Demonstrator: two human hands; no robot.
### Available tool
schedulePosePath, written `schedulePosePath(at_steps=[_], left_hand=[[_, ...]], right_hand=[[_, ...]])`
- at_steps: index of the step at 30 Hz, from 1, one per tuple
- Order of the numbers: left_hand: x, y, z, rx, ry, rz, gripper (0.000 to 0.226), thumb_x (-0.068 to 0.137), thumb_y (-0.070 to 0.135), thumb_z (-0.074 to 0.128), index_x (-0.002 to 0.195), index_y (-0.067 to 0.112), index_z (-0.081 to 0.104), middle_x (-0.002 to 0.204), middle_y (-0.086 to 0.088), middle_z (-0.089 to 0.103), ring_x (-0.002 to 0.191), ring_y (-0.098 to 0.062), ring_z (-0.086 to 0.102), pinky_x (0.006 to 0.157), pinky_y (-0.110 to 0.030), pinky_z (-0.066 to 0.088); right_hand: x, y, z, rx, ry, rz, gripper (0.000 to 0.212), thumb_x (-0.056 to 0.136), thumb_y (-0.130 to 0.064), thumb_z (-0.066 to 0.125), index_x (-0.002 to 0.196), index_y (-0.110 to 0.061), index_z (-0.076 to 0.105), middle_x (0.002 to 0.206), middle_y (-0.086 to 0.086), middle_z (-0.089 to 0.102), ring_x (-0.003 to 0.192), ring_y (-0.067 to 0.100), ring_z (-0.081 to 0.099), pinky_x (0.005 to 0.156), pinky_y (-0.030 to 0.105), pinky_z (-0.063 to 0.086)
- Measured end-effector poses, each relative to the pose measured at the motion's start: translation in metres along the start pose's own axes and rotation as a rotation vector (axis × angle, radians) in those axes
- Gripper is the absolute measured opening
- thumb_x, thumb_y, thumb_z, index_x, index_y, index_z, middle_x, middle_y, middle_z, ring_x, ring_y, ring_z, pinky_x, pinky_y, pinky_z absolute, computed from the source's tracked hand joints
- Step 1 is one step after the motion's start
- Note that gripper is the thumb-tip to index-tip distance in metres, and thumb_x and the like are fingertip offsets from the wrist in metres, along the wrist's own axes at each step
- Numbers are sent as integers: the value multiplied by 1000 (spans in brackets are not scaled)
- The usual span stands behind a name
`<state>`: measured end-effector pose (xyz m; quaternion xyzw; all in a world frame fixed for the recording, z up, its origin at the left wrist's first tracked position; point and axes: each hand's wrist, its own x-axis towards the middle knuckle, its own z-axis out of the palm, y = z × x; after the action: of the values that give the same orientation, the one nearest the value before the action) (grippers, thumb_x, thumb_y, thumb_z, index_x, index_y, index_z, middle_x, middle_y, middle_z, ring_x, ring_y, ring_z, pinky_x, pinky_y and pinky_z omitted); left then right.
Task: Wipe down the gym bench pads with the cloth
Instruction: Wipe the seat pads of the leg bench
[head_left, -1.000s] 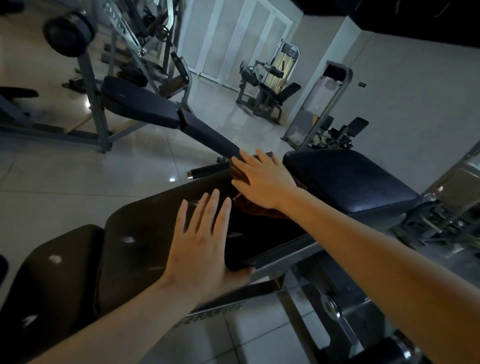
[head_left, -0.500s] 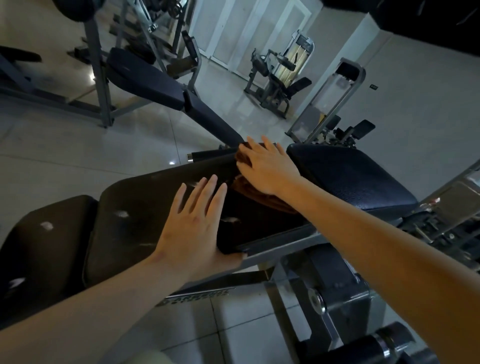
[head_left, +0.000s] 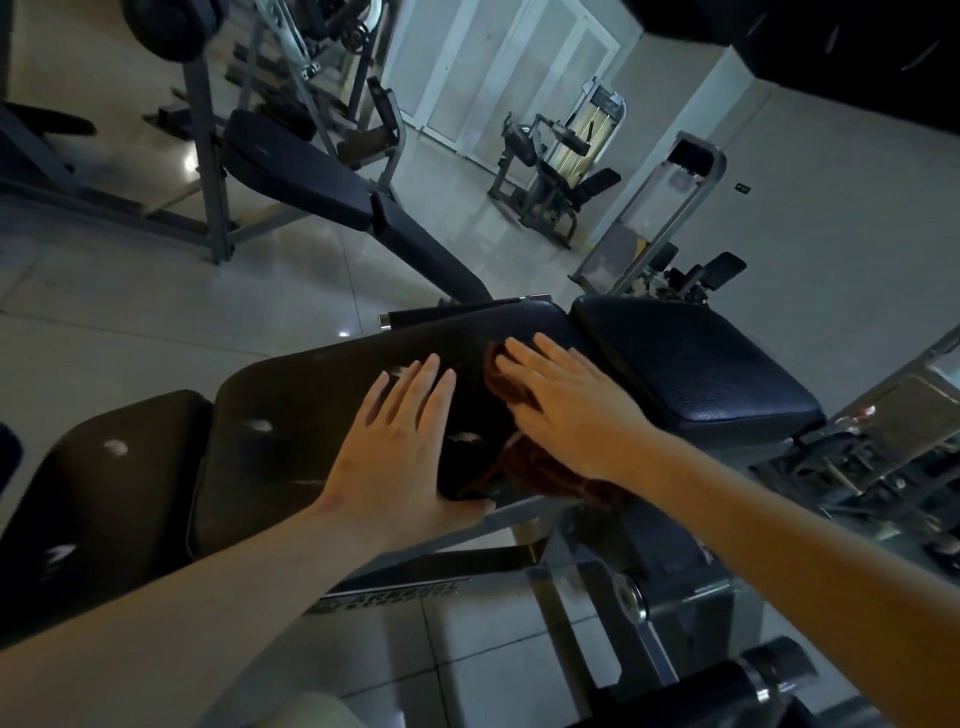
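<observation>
Change vs. half a second ago: the right hand has pulled back from the far edge of the middle pad toward the near edge, at about 5 o'clock. Its fingertips now stop short of the far rim. The cloth has come along under it. The left hand stays planted on the same pad.

Right hand: palm down, fingers straight and close together, pointing to about 10 o'clock and pressing the cloth flat.

Left hand: palm down, fingers straight and slightly spread, pointing to about 1 o'clock. The thumb lies at the pad's near edge.

Cloth: dark reddish-brown and bunched. One part shows beyond the right fingertips, and the rest trails under the wrist over the pad's near edge.

The seat pad is just beside, at 3 o'clock.
</observation>
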<state>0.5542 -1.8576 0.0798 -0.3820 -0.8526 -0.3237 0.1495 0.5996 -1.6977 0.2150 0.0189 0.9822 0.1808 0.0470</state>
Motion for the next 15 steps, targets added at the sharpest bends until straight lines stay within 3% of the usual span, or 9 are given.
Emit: schedulePosePath(at_steps=[3,6,9,15], left_hand=[[-2,0,-2,-8,20,14,119,68,86,38,152,4,25,161,-15,20,149,-28,19,122,-44,13],[-2,0,-2,22,28,19,120,69,89,37,151,1,28,160,-16,23,148,-29,23,121,-42,13],[-2,2,-2,30,34,10,122,69,90,38,151,1,27,160,-17,23,148,-28,21,121,-40,10],[-2,0,0,23,4,3,125,66,93,35,154,5,20,163,-14,14,150,-24,13,120,-36,0]], right_hand=[[48,16,-2,9,51,97,55,103,-41,31,156,-26,22,165,0,10,152,26,4,123,50,9],[91,5,5,13,116,318,55,104,-41,26,154,-19,28,164,7,15,151,33,5,122,54,6],[99,-12,8,6,166,412,56,103,-39,25,152,-11,32,162,10,20,151,34,7,122,54,5],[34,-23,9,46,86,74,57,105,-39,28,157,-20,17,166,-1,9,152,21,-1,123,43,2]])
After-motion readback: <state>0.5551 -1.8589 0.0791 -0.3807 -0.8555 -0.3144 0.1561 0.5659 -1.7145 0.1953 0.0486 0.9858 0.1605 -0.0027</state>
